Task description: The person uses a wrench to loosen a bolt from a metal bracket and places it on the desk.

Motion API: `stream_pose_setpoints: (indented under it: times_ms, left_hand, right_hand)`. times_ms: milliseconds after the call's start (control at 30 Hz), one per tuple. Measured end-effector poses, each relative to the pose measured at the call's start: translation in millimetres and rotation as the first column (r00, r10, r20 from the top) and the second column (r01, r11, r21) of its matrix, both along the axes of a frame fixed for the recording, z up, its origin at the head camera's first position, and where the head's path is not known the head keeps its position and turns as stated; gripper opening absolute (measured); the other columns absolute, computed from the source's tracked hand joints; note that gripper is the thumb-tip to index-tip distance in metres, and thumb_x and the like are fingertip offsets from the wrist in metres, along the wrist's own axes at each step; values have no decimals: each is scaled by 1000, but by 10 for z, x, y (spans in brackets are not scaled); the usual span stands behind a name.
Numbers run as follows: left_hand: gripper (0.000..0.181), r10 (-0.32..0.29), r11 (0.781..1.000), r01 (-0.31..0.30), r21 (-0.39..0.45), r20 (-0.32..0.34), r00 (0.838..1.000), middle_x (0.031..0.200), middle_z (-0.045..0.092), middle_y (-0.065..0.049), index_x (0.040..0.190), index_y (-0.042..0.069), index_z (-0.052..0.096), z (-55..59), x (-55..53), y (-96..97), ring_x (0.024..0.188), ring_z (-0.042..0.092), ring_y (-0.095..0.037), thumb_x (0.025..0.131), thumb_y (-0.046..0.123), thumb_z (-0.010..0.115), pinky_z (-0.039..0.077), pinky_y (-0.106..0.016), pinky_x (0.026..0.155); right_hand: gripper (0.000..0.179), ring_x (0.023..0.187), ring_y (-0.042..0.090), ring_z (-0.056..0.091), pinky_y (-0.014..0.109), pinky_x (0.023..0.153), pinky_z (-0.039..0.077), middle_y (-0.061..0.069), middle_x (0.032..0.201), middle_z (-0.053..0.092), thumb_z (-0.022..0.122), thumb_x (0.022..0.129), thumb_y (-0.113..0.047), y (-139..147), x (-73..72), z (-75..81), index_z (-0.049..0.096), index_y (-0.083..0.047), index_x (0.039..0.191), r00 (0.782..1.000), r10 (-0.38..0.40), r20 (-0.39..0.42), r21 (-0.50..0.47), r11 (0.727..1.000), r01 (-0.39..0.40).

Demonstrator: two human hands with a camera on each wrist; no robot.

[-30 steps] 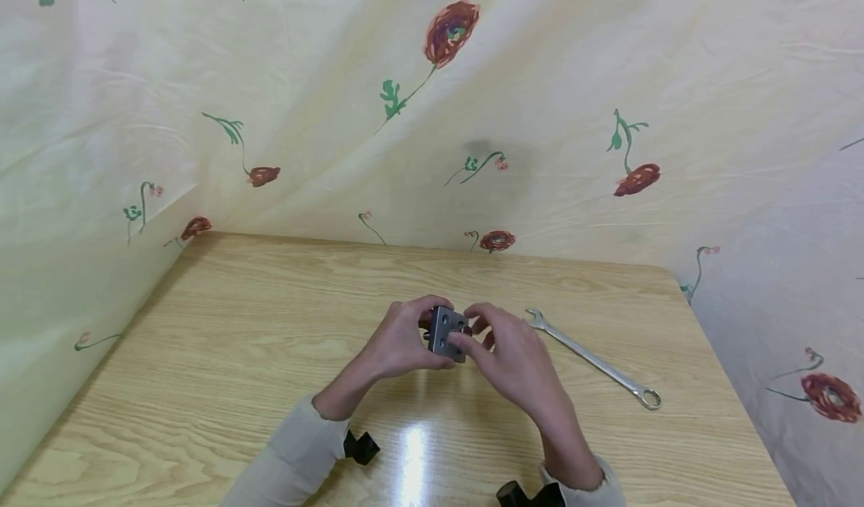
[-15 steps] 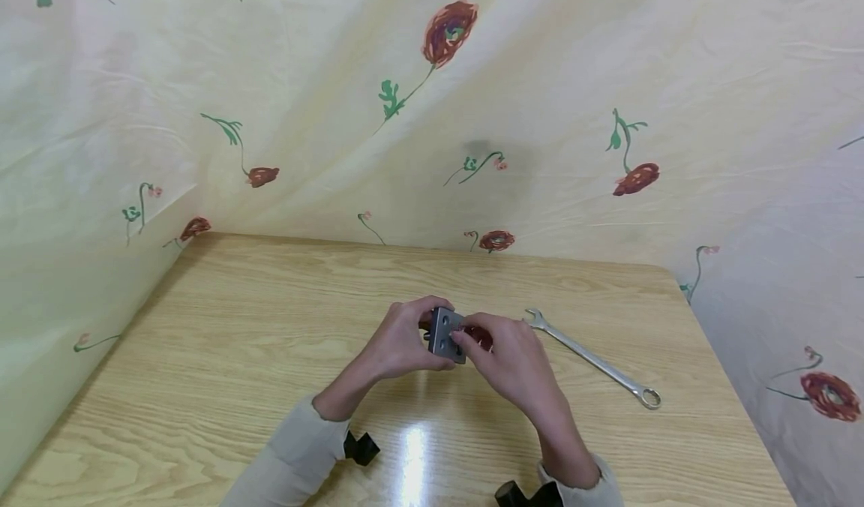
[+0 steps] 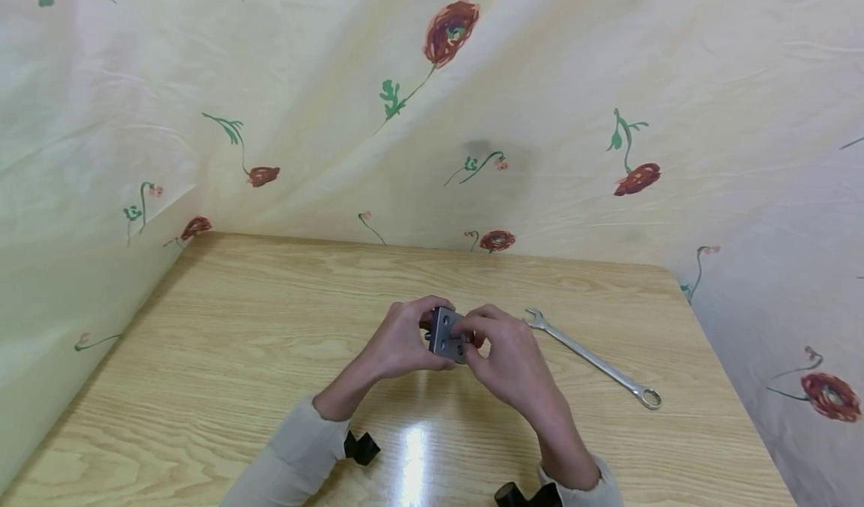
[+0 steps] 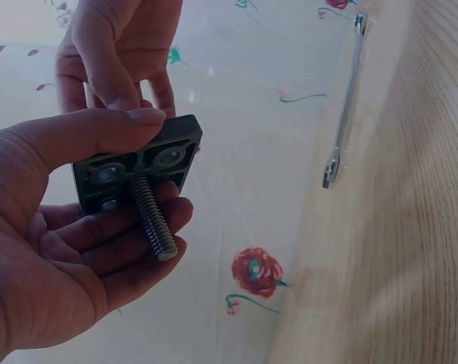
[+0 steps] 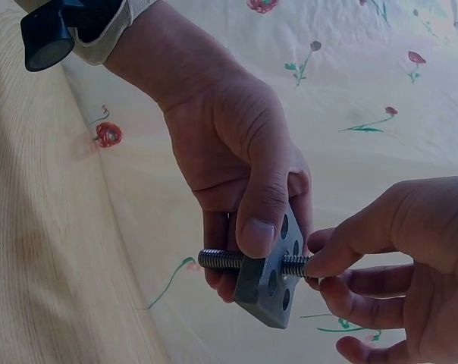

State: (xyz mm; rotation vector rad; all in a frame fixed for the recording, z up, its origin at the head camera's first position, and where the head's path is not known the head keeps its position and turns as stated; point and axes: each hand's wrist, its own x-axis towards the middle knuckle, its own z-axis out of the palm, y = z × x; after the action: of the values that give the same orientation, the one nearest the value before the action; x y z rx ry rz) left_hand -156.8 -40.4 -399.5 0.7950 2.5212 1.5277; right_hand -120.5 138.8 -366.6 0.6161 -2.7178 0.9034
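Observation:
My left hand (image 3: 405,342) grips a square grey plate (image 3: 442,334) by its edges, thumb on one side and fingers on the other. Several round holes pierce the plate, and its back is ribbed in the left wrist view. Through its centre passes a threaded metal rod (image 4: 153,220), which juts out on both faces. The thumb and index fingertips of my right hand (image 3: 509,353) pinch the rod on the plate's flat side and hide that end. In the right wrist view, a stretch of thread shows between the plate (image 5: 271,288) and those fingertips.
A combination wrench (image 3: 594,358) lies slantwise on the wooden table (image 3: 270,304), to the right of my right hand. Flower-patterned cloth (image 3: 324,117) hangs behind the table and along both sides.
My right fingers have shifted their hold at the rod, the index finger now extended across the plate's face. My left hand and the plate stay in place; the wrench has not moved.

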Motion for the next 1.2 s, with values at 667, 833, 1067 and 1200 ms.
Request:
stream_pose_setpoints:
  times_ms: [667, 833, 1067, 1200]
  left_hand:
    - [61, 3, 1000, -3, 0, 6, 1000, 106, 72, -11, 117, 7, 60, -13, -4, 7, 91, 72, -20, 63, 7, 88, 56, -24, 76]
    - [61, 5, 1000, -5, 5, 12, 1000, 106, 73, -11, 117, 7, 60, -9, -3, 11, 92, 72, -20, 63, 8, 88, 56, -25, 77]
    - [60, 1, 1000, -1, 12, 20, 1000, 103, 73, -9, 117, 7, 61, -4, 2, 13, 93, 72, -19, 63, 7, 88, 55, -28, 80]
    - [60, 0, 1000, 0, 10, 7, 1000, 102, 73, -9, 117, 7, 61, -6, 1, 9, 92, 72, -19, 63, 7, 88, 55, -28, 80]
  right_hand:
    - [34, 49, 11, 43, 24, 47, 32, -3, 61, 52, 54, 97, -42, 16, -48, -10, 68, -14, 83, 941, -196, 275, 105, 979, 173]
    - [22, 52, 10, 46, 23, 48, 35, -3, 65, 59, 62, 94, -33, 14, -32, 3, 70, -14, 88, 954, -174, 243, 93, 983, 156]
    - [14, 61, 7, 51, 21, 54, 39, -4, 74, 65, 68, 89, -26, 24, -9, 24, 72, -14, 97, 975, -115, 188, 62, 993, 105]
    - [13, 70, 6, 56, 20, 59, 41, -4, 81, 68, 71, 86, -20, 32, 4, 33, 73, -15, 98, 989, -75, 129, 43, 997, 70]
